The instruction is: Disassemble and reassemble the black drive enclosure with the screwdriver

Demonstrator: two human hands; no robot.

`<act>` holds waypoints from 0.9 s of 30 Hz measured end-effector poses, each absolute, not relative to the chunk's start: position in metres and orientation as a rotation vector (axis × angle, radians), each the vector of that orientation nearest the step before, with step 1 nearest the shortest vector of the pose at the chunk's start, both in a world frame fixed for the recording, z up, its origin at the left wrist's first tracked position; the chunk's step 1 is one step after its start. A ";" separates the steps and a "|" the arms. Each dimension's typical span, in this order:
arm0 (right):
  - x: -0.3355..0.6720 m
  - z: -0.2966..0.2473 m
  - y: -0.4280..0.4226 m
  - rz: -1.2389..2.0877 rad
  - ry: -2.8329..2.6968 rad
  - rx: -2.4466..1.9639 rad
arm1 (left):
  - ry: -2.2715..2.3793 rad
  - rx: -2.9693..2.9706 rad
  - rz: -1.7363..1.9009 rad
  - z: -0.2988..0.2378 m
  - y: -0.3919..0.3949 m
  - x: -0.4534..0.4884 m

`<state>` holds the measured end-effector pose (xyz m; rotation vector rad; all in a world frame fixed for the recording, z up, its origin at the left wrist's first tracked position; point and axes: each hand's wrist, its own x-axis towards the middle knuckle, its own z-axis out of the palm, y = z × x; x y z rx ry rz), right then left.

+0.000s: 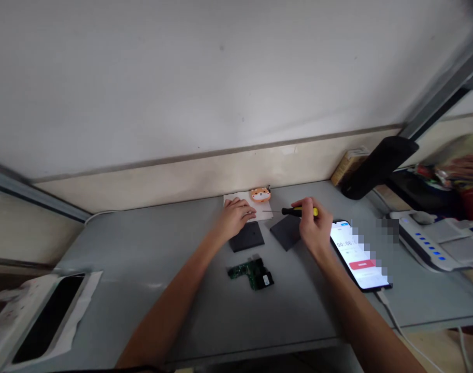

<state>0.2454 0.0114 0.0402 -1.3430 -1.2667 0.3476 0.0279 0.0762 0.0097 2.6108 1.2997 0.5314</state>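
Note:
My right hand [314, 224] grips a screwdriver [294, 211] by its black and yellow handle, the thin shaft pointing left. Facing that tip is my left hand [236, 215], its thumb and forefinger pinched over a white sheet of paper [266, 214]; whatever they hold is too small to name. Just below the left hand lies a dark flat square panel [247, 237]. A second dark panel [286, 231] rests beside it, partly behind the right hand. Nearer me, a green circuit board [252, 273] with black parts lies on the grey table [174, 248].
An orange animal-faced case [260, 195] stands at the paper's back edge. To the right are a phone [356, 259] showing a timer, a white power strip [426, 243] and a black cylinder [380, 168]. A black-screened device [52, 316] lies at left.

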 end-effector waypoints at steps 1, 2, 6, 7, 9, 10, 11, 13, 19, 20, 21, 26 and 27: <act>0.249 0.040 0.012 0.364 -1.291 -1.345 | 1.317 2.606 0.497 0.011 0.078 0.029; 0.253 0.040 0.012 0.388 -1.302 -1.347 | 1.332 2.597 0.479 0.012 0.078 0.029; 0.263 0.026 0.014 0.619 -1.158 -1.344 | 1.428 2.518 0.659 0.018 0.059 0.018; 0.263 0.021 0.013 0.684 -1.111 -1.336 | 1.461 2.485 0.729 0.018 0.051 0.012; 0.258 0.009 0.009 0.715 -1.064 -1.337 | 1.495 2.424 0.800 0.017 0.030 0.000; 0.254 0.004 0.007 0.683 -1.068 -1.357 | 1.480 2.400 0.805 0.016 0.021 -0.005; 0.249 -0.001 0.004 0.630 -1.081 -1.381 | 1.458 2.376 0.799 0.014 0.012 -0.010; 0.240 -0.006 -0.003 0.463 -1.127 -1.426 | 1.424 2.313 0.774 0.010 0.000 -0.018; 0.225 -0.004 -0.026 -0.080 -1.675 -1.347 | 1.430 2.245 0.798 0.003 -0.001 -0.029; 0.224 -0.003 -0.031 -0.155 -1.792 -1.325 | 1.428 2.263 0.800 0.003 0.000 -0.031; 0.223 -0.004 -0.035 -0.226 -1.889 -1.312 | 1.424 2.283 0.804 0.002 0.001 -0.033; 0.216 -0.011 -0.044 -0.346 -2.094 -1.385 | 1.412 2.366 0.817 0.000 0.002 -0.038; 0.215 -0.012 -0.043 -0.321 -2.112 -1.401 | 1.412 2.381 0.816 -0.001 0.002 -0.038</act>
